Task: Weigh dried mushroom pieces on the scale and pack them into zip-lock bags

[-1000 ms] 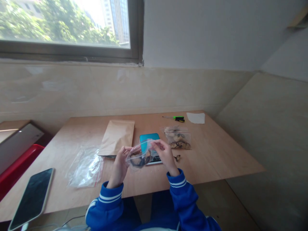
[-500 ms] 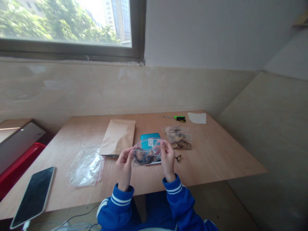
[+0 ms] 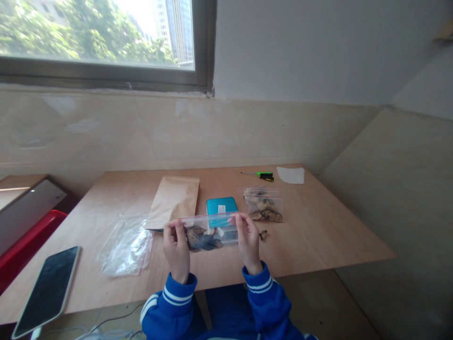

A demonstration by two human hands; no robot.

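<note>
A clear zip bag (image 3: pixel 205 237) with dark brown dried pieces inside hangs between my hands, its top edge stretched straight. My left hand (image 3: pixel 177 245) pinches the bag's left top corner. At the right top corner, my right hand (image 3: pixel 247 238) is closed on the bag's edge. Behind the bag lies a teal box-like device (image 3: pixel 222 205) with a white label, partly seen through the plastic. Just right of my right hand is a small dried piece (image 3: pixel 263 234). A filled zip bag (image 3: pixel 264 206) of dried pieces lies further back on the right.
On the wooden table (image 3: pixel 311 226) lie a brown paper pouch (image 3: pixel 177 200), clear bags (image 3: pixel 125 248), a tablet (image 3: pixel 49 285) at the left edge, a green-black screwdriver (image 3: pixel 265 174) and a white paper (image 3: pixel 290 175). A red chair (image 3: pixel 35 241) stands left.
My hands have moved apart, the left one leftward. The bag's mouth, bowed apart before, is now pulled flat and straight, and the bag sits slightly lower.
</note>
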